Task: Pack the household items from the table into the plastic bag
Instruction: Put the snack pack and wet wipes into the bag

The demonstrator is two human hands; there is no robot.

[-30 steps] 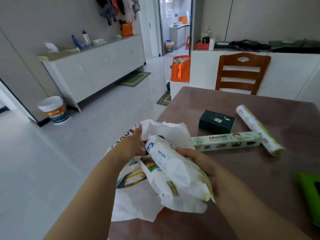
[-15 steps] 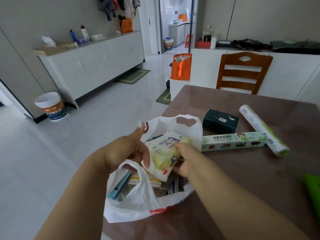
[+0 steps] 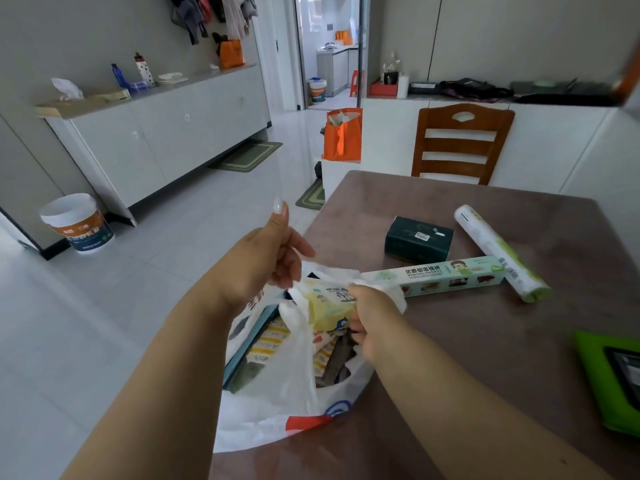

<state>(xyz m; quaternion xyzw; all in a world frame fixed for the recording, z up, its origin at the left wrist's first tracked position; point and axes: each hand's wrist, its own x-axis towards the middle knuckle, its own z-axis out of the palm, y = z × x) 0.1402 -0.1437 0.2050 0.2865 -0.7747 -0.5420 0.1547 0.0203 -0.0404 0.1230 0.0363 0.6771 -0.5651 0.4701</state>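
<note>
The left hand (image 3: 268, 258) pinches the near-left rim of the bag (image 3: 277, 403), thumb up, holding the mouth open over the table's (image 3: 450, 341) near-left corner. Inside the bag lie several packets, with a yellow wipes pack (image 3: 329, 306) on top, between the two hands. The right hand (image 3: 372, 317) grips the bag's right rim, just beside that pack. Further right on the table lie a long box (image 3: 450, 275), a dark box (image 3: 419, 239) beyond it, and a roll (image 3: 498, 251) touching the long box's far end.
</note>
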